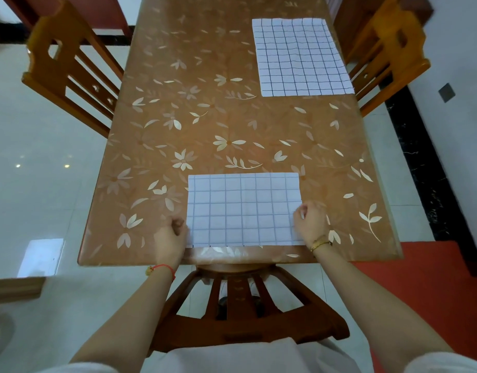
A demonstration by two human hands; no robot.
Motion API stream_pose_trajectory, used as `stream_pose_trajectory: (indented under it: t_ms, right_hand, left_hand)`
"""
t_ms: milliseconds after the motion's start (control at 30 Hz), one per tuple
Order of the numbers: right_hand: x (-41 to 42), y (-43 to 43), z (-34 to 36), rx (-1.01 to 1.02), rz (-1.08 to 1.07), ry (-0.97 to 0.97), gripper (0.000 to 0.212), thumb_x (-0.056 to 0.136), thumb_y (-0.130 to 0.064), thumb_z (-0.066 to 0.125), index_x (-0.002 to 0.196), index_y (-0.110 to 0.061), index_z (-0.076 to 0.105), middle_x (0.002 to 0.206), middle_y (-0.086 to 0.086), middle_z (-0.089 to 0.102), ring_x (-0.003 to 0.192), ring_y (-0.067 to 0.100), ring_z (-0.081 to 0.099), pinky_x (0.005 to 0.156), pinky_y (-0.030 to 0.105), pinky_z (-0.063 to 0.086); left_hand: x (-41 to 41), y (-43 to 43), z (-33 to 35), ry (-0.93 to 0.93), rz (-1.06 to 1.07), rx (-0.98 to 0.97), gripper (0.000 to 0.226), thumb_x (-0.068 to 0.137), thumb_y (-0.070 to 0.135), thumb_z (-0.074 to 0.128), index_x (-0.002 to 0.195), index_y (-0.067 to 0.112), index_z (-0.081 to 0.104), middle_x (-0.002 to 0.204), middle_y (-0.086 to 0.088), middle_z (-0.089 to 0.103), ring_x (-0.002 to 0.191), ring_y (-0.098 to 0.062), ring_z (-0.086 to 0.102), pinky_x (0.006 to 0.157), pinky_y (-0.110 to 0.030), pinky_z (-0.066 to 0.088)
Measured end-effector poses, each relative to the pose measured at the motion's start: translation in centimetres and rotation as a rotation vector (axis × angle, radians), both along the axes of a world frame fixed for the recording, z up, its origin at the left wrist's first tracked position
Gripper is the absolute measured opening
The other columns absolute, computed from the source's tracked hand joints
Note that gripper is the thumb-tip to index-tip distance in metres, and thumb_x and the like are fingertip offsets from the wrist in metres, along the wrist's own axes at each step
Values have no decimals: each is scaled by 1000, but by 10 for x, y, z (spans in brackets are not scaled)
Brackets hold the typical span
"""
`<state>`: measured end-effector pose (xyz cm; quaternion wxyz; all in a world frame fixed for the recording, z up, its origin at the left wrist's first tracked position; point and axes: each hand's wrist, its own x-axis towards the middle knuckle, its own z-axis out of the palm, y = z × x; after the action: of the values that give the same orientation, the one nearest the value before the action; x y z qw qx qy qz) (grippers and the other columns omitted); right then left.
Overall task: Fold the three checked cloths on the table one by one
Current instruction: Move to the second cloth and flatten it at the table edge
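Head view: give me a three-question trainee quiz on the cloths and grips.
1. True or false: the far cloth lies at the table's far right corner.
2. The left grip holds the near cloth at its: A) left edge B) far edge C) middle.
3. Which wrist wears the red string?
Key: 1 true; 2 A; 3 left.

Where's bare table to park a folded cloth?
Bare: the left strip of the table, and the middle band between far cloth and near cloth. Crowded: front edge, where left hand and right hand grip the near cloth.
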<state>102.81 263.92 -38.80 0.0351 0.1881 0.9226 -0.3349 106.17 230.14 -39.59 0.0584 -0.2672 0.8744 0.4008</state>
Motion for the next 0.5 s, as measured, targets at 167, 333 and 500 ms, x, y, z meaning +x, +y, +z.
stream_pose_trajectory:
  t_ms: [167, 333, 500]
  right_hand:
    - [-48, -52, -7, 133, 511, 75, 34, 92, -17, 51, 123, -4, 59, 121, 10, 60, 116, 30, 49, 98, 36, 43]
    - [-91, -109, -12, 221, 803, 96, 47, 89, -17, 47, 134, -5, 52, 136, 9, 54, 129, 31, 43, 104, 43, 41]
    - [-110, -130, -25, 309, 913, 87, 52, 86, -17, 54, 136, -6, 49, 139, 9, 50, 129, 31, 42, 103, 45, 41]
  left_hand:
    - [-45, 9, -4, 84, -353, -175, 32, 94, 20, 58, 126, 17, 57, 125, -6, 57, 117, -26, 49, 97, -44, 47]
    - [-91, 19, -9, 108, -546, -263, 44, 94, 14, 56, 138, 9, 51, 137, -11, 51, 128, -30, 42, 109, -42, 36]
    - [-112, 20, -15, 111, -586, -330, 49, 93, 9, 56, 141, 6, 49, 145, -13, 47, 134, -33, 34, 113, -37, 25]
